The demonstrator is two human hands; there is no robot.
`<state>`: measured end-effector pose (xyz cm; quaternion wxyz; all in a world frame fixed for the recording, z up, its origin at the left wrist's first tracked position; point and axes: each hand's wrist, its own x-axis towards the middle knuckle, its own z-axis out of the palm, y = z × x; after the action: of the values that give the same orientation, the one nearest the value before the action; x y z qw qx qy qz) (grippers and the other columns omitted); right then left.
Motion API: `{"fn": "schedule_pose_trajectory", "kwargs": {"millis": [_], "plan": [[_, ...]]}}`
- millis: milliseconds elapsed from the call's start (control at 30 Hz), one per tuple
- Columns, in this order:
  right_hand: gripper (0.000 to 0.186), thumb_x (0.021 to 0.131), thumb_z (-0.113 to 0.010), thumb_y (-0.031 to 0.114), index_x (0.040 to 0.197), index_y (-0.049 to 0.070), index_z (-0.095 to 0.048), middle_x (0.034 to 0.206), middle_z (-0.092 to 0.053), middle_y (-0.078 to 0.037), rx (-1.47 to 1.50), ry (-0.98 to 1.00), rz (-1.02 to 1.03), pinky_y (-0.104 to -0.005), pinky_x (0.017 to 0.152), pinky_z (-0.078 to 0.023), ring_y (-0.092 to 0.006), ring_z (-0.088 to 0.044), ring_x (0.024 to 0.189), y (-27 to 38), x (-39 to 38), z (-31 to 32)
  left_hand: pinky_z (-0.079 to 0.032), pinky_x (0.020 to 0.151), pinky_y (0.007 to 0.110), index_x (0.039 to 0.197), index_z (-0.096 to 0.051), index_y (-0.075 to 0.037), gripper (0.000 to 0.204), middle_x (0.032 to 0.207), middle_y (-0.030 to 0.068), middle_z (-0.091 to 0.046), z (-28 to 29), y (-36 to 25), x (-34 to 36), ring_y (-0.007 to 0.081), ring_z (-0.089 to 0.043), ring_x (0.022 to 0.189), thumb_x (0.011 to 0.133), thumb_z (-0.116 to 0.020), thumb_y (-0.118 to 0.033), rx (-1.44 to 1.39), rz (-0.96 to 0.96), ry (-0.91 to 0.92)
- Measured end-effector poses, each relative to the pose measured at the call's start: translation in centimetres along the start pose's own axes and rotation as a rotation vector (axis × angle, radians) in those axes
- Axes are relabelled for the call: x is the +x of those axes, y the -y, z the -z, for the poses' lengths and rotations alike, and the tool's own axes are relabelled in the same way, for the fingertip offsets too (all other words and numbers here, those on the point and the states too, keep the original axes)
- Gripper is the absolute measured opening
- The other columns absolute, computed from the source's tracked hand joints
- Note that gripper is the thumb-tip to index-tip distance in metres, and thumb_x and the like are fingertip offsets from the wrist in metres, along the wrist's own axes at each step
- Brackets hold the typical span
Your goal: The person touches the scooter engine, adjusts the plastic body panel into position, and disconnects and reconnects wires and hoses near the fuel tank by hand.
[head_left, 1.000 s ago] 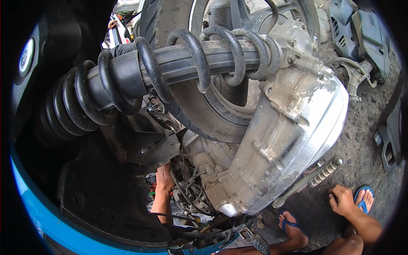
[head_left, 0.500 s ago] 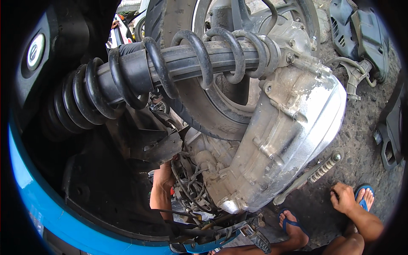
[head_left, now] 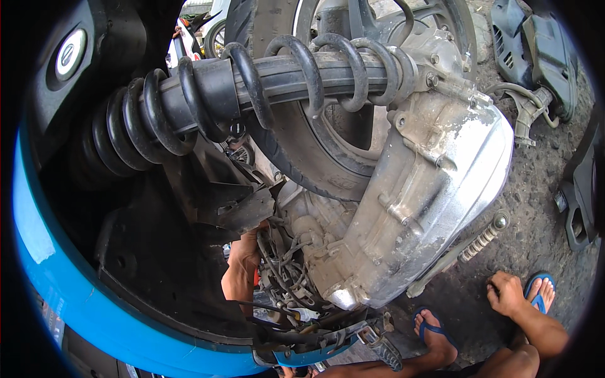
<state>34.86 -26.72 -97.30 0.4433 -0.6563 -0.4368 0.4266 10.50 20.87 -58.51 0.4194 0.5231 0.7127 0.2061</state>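
Observation:
My left hand (head_left: 247, 247) reaches up beneath torn black plastic (head_left: 242, 211) among dirty cables (head_left: 283, 271) beside a grimy silver engine casing (head_left: 403, 208); its fingers are hidden. My right hand (head_left: 504, 293) hangs at lower right, fingers curled, with nothing visible in them, near the casing and a lever with a coil spring (head_left: 476, 244). Across the top runs a large black coil-spring shock (head_left: 290, 82) in front of a rear wheel (head_left: 271, 145). A blue body panel (head_left: 94, 318) curves around the dark underside at left.
Dark plastic parts (head_left: 532, 75), an intake piece with a hose (head_left: 526, 123) and a black bracket (head_left: 576, 201) lie on the rough ground at right. My sandalled feet (head_left: 432, 331) are below the casing. Other vehicles (head_left: 208, 34) stand in the background.
My left hand has moved higher under the plastic, its fingers more hidden. The shock and blue panel appear slightly higher in the picture. My right hand is almost unmoved.

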Motion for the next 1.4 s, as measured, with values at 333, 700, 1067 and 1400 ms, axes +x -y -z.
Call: {"fn": "schedule_pose_trajectory", "kwargs": {"millis": [333,700,1067,1400], "plan": [[0.009,0.077,-0.069,0.006,0.085,0.001,-0.068,0.082,-0.066,-0.021,-0.022,0.006,-0.027,-0.0503,0.071,-0.054,-0.0436,-0.066,0.078,-0.6,-0.9,0.1,-0.066,0.072,0.039,0.112,-0.065,0.002,0.023,0.096,0.0136,-0.073,-2.3,-3.3,-1.9,0.0255,-0.075,0.077,0.089,-0.067,0.0,0.133,0.172,0.12],[0.009,0.079,-0.07,0.009,0.085,0.002,-0.069,0.083,-0.067,-0.019,-0.041,0.023,-0.037,-0.0507,0.071,-0.054,-0.042,-0.067,0.079,-1.1,-1.1,0.1,-0.064,0.071,0.036,0.107,-0.065,0.002,0.022,0.09,0.011,-0.07,-3.6,-1.7,-1.5,0.0228,-0.072,0.075,0.085,-0.068,-0.002,0.25,0.118,-0.034],[0.009,0.079,-0.069,0.008,0.086,0.002,-0.069,0.083,-0.065,-0.019,-0.01,0.058,-0.039,-0.0508,0.071,-0.053,-0.0418,-0.067,0.08,-1.8,-2.2,-0.7,-0.063,0.069,0.036,0.11,-0.065,0.001,0.022,0.095,0.0099,-0.07,-0.3,0.9,0.6,0.0222,-0.071,0.076,0.088,-0.065,-0.004,0.156,-0.126,-0.119],[0.011,0.078,-0.069,0.004,0.089,0.003,-0.068,0.085,-0.064,-0.018,-0.014,0.035,-0.046,-0.0492,0.07,-0.053,-0.0414,-0.066,0.079,-1.2,-3.4,-0.4,-0.063,0.065,0.035,0.107,-0.065,0.001,0.02,0.091,0.0098,-0.069,-4.5,-1.4,-3.0,0.0203,-0.072,0.073,0.092,-0.059,-0.009,0.135,-0.113,-0.025]]}}
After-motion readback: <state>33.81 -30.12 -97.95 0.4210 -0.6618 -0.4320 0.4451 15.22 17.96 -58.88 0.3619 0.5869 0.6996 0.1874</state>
